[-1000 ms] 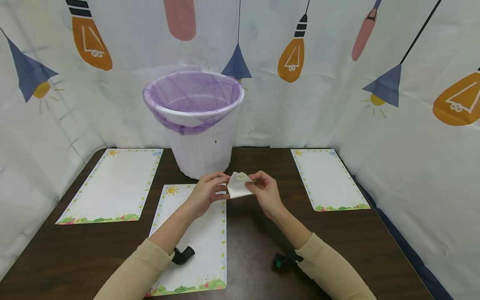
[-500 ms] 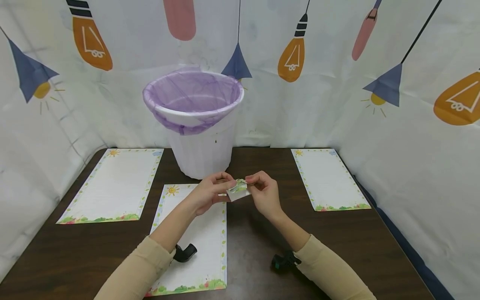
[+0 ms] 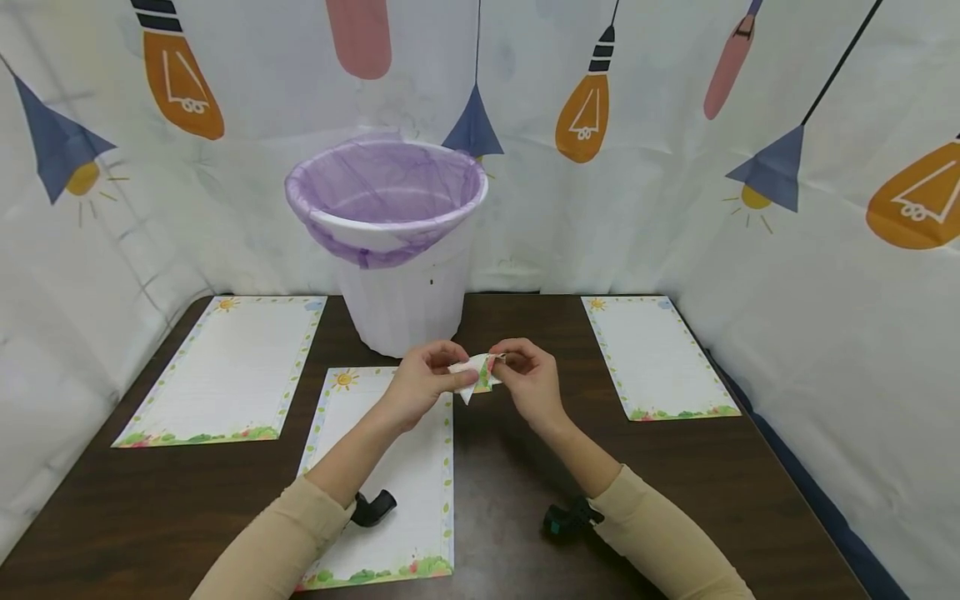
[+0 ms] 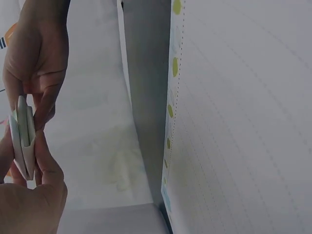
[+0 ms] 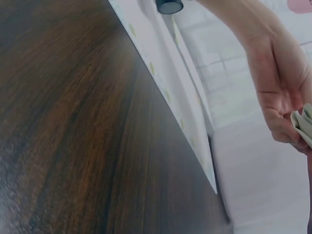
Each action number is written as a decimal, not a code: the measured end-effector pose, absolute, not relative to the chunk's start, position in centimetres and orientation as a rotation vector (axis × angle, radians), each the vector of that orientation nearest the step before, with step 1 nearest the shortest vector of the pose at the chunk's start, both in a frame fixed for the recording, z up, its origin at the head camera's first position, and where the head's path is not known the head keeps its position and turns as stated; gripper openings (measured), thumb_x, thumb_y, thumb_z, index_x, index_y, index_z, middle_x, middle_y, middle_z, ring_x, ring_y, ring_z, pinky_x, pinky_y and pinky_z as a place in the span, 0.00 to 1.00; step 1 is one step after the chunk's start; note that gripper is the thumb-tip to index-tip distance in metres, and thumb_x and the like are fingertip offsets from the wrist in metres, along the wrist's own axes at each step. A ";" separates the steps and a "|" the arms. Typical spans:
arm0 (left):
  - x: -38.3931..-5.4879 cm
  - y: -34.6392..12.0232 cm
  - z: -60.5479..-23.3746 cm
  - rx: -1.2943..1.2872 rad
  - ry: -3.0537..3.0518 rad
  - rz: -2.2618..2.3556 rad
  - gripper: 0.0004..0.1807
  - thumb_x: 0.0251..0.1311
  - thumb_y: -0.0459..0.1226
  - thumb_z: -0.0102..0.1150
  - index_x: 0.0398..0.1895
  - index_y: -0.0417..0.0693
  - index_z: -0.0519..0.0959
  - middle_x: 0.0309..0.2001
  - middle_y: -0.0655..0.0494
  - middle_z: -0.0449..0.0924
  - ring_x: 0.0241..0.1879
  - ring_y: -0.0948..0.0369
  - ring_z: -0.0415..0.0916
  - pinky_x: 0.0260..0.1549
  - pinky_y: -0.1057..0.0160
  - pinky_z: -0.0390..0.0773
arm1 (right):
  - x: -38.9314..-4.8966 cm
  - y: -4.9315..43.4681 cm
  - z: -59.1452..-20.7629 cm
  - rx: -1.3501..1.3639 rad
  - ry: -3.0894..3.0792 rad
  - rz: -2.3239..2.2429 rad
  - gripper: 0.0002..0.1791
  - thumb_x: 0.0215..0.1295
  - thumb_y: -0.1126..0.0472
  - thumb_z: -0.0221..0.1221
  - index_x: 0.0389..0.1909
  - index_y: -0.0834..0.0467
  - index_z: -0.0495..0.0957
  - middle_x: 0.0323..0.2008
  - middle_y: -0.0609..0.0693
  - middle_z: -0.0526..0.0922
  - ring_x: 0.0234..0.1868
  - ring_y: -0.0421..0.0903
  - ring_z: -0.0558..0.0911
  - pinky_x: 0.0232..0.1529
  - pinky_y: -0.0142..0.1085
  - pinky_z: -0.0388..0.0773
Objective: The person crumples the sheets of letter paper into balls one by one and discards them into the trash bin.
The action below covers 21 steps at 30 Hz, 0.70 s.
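A small wad of folded paper [image 3: 483, 372], white with green and pink print, is held between both hands above the dark table. My left hand [image 3: 426, 382] pinches its left side, thumb in front. On the opposite side my right hand [image 3: 525, 377] pinches the paper between thumb and fingers. Seen edge-on in the left wrist view, the folded paper [image 4: 24, 139] has several thick layers. In the right wrist view its folds [image 5: 304, 124] reach the frame's right edge beside the left hand [image 5: 278, 83]; the right hand is almost wholly out of that frame.
Under the left forearm lies a bordered sheet of paper [image 3: 390, 500]. Similar sheets lie at the left [image 3: 225, 367] and right [image 3: 656, 358] of the table. A white bin [image 3: 405, 292] with a purple liner stands at the back, just behind the hands.
The folded paper has turned from a plain, flat white face to a printed, tilted one. The left thumb has moved across its front; both hands stay in nearly the same place.
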<state>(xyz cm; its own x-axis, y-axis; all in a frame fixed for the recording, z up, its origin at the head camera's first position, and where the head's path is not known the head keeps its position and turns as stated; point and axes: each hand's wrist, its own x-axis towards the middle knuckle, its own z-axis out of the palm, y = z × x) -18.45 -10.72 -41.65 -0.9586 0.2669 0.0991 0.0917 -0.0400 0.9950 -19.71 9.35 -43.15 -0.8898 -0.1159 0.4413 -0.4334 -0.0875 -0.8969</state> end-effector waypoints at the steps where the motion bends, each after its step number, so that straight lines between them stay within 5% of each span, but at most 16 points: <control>1: -18.5 -10.7 -41.7 0.385 2.104 2.150 0.14 0.60 0.30 0.73 0.44 0.35 0.80 0.39 0.49 0.79 0.27 0.60 0.72 0.29 0.67 0.74 | -19.8 9.4 -43.2 0.614 -1.964 2.086 0.07 0.63 0.81 0.61 0.41 0.71 0.81 0.40 0.61 0.83 0.32 0.42 0.80 0.32 0.29 0.77; 12: -18.6 -11.3 -41.4 0.386 2.346 2.088 0.14 0.54 0.35 0.79 0.39 0.40 0.83 0.39 0.50 0.82 0.36 0.54 0.72 0.31 0.66 0.73 | -19.7 10.2 -43.0 0.735 -2.006 2.341 0.16 0.73 0.69 0.60 0.56 0.74 0.74 0.46 0.54 0.82 0.40 0.44 0.82 0.43 0.34 0.84; 21: -18.4 -11.1 -41.8 0.490 2.377 2.079 0.13 0.54 0.36 0.79 0.39 0.44 0.84 0.37 0.50 0.84 0.34 0.52 0.77 0.31 0.64 0.78 | -19.8 9.9 -42.8 0.805 -2.088 2.144 0.08 0.70 0.71 0.63 0.47 0.68 0.82 0.40 0.56 0.83 0.33 0.46 0.78 0.33 0.35 0.78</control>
